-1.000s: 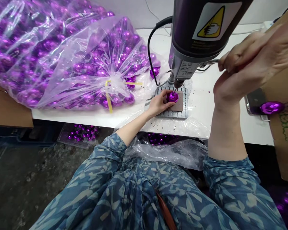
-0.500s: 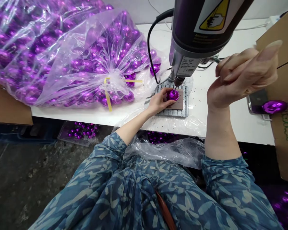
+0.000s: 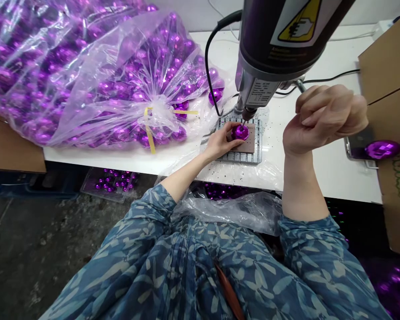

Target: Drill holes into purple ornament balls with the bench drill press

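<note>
My left hand [image 3: 219,143] pinches a shiny purple faceted ball [image 3: 240,132] between thumb and fingers. The ball rests on a brown board [image 3: 247,146] lying on the slotted metal base plate [image 3: 257,158] of a drill press [image 3: 270,53]. The drill bit [image 3: 243,123] comes down from the chuck to the top of the ball; I cannot tell how deep it is. My right hand [image 3: 325,116] is curled round the end of the press's metal lever [image 3: 300,85], whose grip end is hidden in the fingers.
A big clear bag [image 3: 120,89] of purple balls, tied with yellow ribbon, fills the table's left. A phone [image 3: 356,144] and a loose purple ball [image 3: 382,149] lie by the cardboard box [image 3: 395,102] at right. Plastic sheeting [image 3: 230,211] hangs over the front edge.
My right hand has come a little down and left at the lever, and its raised thumb has folded in. The left hand and the ball have stayed put.
</note>
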Motion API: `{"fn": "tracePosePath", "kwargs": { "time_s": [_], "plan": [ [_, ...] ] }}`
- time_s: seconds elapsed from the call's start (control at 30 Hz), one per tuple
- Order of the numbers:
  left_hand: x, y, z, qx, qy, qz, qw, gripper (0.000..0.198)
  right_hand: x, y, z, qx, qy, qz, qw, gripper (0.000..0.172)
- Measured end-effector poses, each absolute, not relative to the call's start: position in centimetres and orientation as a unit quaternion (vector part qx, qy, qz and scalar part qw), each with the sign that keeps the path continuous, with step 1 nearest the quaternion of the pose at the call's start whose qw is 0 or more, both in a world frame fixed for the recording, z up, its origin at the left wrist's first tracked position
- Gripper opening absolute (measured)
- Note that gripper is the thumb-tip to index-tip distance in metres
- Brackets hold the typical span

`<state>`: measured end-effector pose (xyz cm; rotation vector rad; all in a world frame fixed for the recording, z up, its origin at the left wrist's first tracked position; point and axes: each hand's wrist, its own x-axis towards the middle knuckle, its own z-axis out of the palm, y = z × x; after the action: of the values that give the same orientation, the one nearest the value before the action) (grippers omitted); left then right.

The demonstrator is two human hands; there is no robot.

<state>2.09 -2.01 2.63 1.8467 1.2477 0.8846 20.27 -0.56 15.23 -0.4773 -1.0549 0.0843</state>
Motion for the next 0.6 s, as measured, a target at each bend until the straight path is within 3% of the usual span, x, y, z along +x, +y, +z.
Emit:
{"fn": "tracePosePath", "kwargs": {
  "time_s": [0.33, 0.5, 0.6],
  "plan": [
    [2.4, -2.2, 3.0, 0.708, 0.497, 0.351, 0.359, 0.061, 20.2, -1.2, 13.9, -0.237, -0.532, 0.027, 0.813, 0.081],
    [2.4, -2.3, 3.1, 0.699, 0.5, 0.355, 0.368, 0.061, 19.5, -0.8, 19.7, -0.233, -0.525, 0.07, 0.816, 0.064],
    [2.5, -2.2, 2.9, 0.692, 0.501, 0.358, 0.377, 0.061, 19.3, 0.7, 24.2, -0.301, -0.509, 0.19, 0.784, 0.056]
  ]
}}
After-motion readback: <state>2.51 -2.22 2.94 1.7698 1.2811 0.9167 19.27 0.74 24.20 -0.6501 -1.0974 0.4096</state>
